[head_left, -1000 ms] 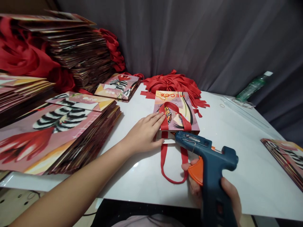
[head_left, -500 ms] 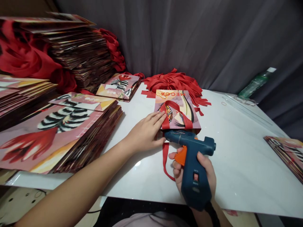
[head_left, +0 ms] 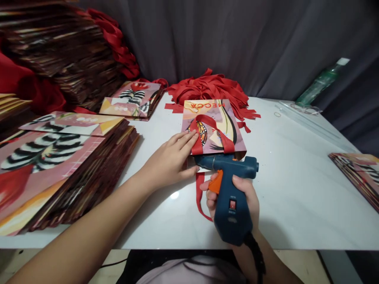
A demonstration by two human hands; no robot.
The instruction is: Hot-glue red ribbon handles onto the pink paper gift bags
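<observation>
My right hand (head_left: 248, 197) is wrapped round a dark blue hot glue gun (head_left: 232, 205), fingers at its orange trigger. The gun points left, its nozzle at the near, open edge of a printed paper bag (head_left: 207, 108). My left hand (head_left: 170, 161) rests at the bag's left side, its fingers stretched over the top panel and the thumb apart below, by the opening. A red ribbon handle (head_left: 227, 144) loops across the upper panel, under my left fingertips. Another red ribbon (head_left: 199, 197) curves out toward me on the table.
Behind the bag lies a heap of red ribbons (head_left: 207, 86). Stacks of folded bags (head_left: 118, 146) fill the left side, with a smaller stack (head_left: 133, 98) farther back. At right are a green bottle (head_left: 318, 85) and more bags (head_left: 358, 169). A grey curtain (head_left: 237, 39) hangs behind.
The view has shifted, so the table's things appear farther left and higher. The glue gun nozzle sits slightly farther left along the bag's opening. My left hand stays on the bag.
</observation>
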